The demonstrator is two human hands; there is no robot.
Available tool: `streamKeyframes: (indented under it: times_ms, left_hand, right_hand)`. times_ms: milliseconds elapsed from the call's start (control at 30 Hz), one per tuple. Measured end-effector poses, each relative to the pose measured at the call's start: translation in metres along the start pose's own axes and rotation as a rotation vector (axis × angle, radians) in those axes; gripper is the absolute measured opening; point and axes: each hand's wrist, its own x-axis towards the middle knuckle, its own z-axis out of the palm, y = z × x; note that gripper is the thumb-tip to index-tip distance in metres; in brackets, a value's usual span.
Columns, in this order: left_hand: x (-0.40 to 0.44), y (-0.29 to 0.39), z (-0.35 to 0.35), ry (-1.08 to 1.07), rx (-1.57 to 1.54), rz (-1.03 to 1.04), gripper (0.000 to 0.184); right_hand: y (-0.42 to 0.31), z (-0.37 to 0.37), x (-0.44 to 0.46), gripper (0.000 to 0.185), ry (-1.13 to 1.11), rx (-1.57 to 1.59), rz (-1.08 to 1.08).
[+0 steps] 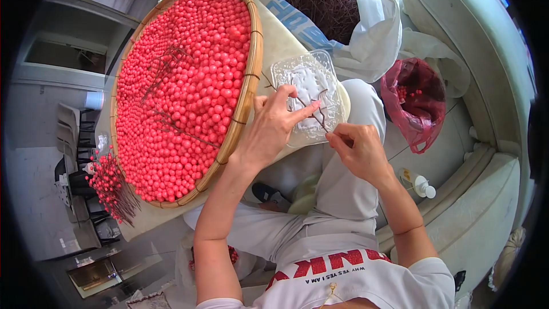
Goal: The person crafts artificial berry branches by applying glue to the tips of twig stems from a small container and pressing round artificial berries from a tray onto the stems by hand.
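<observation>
A thin dark branching twig (321,118) crosses above a clear plastic tray (280,68) that holds white paste (306,80). My right hand (361,150) pinches the twig's lower end between thumb and fingertips. Over the tray, my left hand (269,126) has its thumb and forefinger apart, with the twig passing between them. A pink spot shows at the thumb tip; whether it is a bead or the nail I cannot tell. Left of my hands, a large round bamboo tray (255,51) is full of pink-red beads (194,80), with a few twigs lying on them.
A white bag (377,34) of dark twigs (320,0) stands behind the tray. To the right are a red plastic bag (414,109), a white-capped bottle (423,187) and a pale sofa (474,206). Finished-looking red-berry sprigs (111,186) lie at the table's left corner.
</observation>
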Motion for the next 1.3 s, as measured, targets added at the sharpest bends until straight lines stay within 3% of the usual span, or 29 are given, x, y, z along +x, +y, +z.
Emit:
streamKeyframes:
  times_ms: [467, 600, 767, 933, 1300]
  left_hand:
    - [0.001, 0.002, -0.002, 0.01, -0.041, -0.041, 0.033]
    - [-0.007, 0.017, 0.001, 0.253, -0.289, -0.141, 0.031]
    - [-0.006, 0.023, 0.024, 0.476, -0.352, -0.146, 0.036]
    - [-0.005, 0.025, 0.044, 0.548, -0.228, -0.035, 0.035]
    - [-0.018, 0.049, 0.04, 0.326, -0.08, -0.16, 0.036]
  right_hand:
    - [-0.002, 0.0, 0.002, 0.016, -0.02, -0.048, -0.015]
    - [-0.005, -0.003, -0.018, 0.015, 0.069, 0.039, -0.026]
    - [0.002, 0.014, -0.033, 0.012, 0.279, 0.082, -0.043]
    - [0.006, 0.022, -0.046, 0.011, 0.353, 0.085, -0.053]
    - [0.01, 0.025, -0.056, 0.012, 0.346, 0.141, -0.028]
